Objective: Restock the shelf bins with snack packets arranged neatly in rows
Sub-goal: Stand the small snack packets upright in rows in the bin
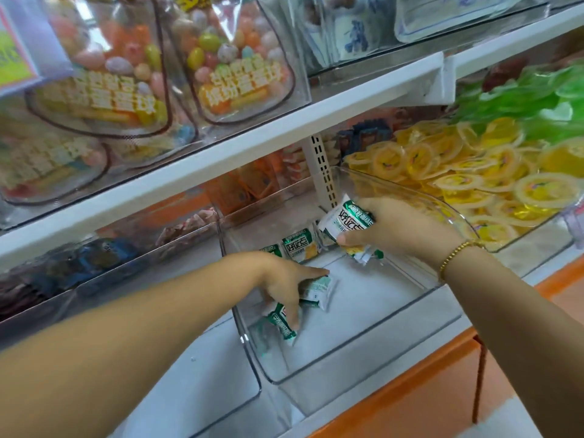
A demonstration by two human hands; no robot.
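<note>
Head view: green-and-white snack packets lie in three groups inside a clear bin (347, 371) on the lower shelf. A bunch (346, 218) is gripped in the right hand (392, 230), whose fingers curl round it over the bin's back right corner. The number of packets in it cannot be counted, and crumpled ends hang below the fingers. A short row (297, 245) stands upright against the bin's back wall, its left end hidden behind the left hand (281, 276). Loose packets (319, 290) lie flat near the bin's left wall, blurred. The left hand rests on them with fingers spread and straight; one finger points right and another lies across the nearer packet, curled round nothing. The print on all the packets is too soft to read.

A bracelet (458, 252) circles the right wrist. Just beside the bin on the right is a second clear bin heaped with yellow sweets (474, 175); green sweets (537, 99) lie behind them, cut off by the frame edge. To the left, blue packets (94, 257) show dimly through reflections. Orange packets (252, 184) sit in shadow behind. A perforated post (322, 165) rises behind the bin to the upper shelf (221, 147). That shelf carries clear pouches (234, 58) of coloured egg-shaped sweets, their tops cut off.
</note>
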